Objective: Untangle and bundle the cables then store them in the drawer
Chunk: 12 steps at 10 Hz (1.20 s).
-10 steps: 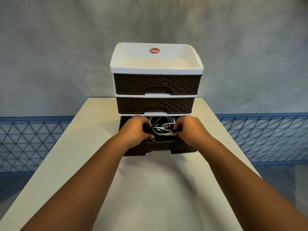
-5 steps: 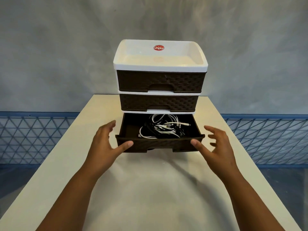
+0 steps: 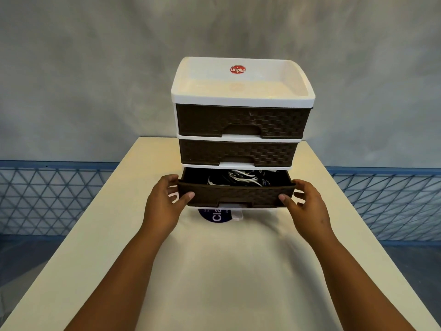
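Observation:
A white three-drawer unit with brown woven fronts stands on the table. Its bottom drawer is partly open and holds a bundle of black and white cables. My left hand grips the drawer front's left corner, thumb on the front face and fingers round the side. My right hand grips the right corner the same way. Much of the cable bundle is hidden behind the drawer front.
The unit sits at the far middle of a cream table. A round blue label shows under the drawer front. The two upper drawers are closed. A blue mesh fence runs behind the table on both sides.
My hands came out of the drawer, leaving the cables inside, then took hold of the front's two corners. The drawer now sits further in than half a second ago.

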{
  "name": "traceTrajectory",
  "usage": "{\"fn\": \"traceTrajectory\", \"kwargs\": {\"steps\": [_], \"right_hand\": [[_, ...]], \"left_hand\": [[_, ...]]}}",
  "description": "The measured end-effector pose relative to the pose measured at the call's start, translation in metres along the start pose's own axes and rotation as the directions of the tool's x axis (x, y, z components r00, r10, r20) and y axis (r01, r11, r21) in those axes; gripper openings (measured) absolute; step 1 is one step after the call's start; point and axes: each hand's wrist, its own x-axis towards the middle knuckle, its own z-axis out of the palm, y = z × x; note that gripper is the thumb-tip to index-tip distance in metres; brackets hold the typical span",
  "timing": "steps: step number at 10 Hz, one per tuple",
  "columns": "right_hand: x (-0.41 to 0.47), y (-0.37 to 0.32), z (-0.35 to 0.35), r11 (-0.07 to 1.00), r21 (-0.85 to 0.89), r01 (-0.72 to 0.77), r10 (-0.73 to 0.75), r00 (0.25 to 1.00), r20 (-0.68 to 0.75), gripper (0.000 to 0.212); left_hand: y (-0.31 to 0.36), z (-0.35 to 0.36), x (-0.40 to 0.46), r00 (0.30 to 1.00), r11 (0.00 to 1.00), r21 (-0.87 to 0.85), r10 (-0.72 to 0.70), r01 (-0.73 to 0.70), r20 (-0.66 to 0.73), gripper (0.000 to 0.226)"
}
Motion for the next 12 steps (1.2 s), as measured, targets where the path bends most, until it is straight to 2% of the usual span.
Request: {"fn": "traceTrajectory", "kwargs": {"steps": [3, 5, 8, 10, 11, 12], "right_hand": [[0.037, -0.009, 0.013, 0.994, 0.04, -0.097, 0.094, 0.993, 0.073, 0.063], [0.042, -0.012, 0.019, 0.991, 0.07, -0.111, 0.11, 0.994, 0.02, 0.055], [0.044, -0.016, 0.02, 0.993, 0.051, -0.104, 0.106, 0.994, -0.028, 0.05], [0.044, -0.018, 0.016, 0.993, 0.037, -0.113, 0.113, 0.994, 0.012, 0.05], [0.04, -0.018, 0.01, 0.992, -0.007, -0.129, 0.129, 0.989, 0.073, 0.054], [0.03, -0.018, -0.002, 0.989, -0.088, -0.12, 0.126, 0.99, 0.064, 0.061]], "left_hand": [[-0.005, 0.014, 0.04, 1.0, 1.0, 0.012, -0.021, 0.021, 0.014, 0.069], [-0.005, 0.02, 0.042, 1.0, 0.999, -0.04, 0.008, -0.009, -0.008, 0.055], [0.0, 0.028, 0.038, 0.994, 0.999, -0.046, 0.015, -0.021, -0.109, 0.047], [0.005, 0.029, 0.036, 0.993, 1.0, -0.007, 0.022, -0.023, -0.116, 0.046], [0.013, 0.03, 0.031, 0.996, 0.997, 0.072, -0.013, 0.019, -0.087, 0.052], [0.022, 0.032, 0.018, 0.989, 0.984, 0.172, -0.028, 0.053, -0.146, 0.062]]}}
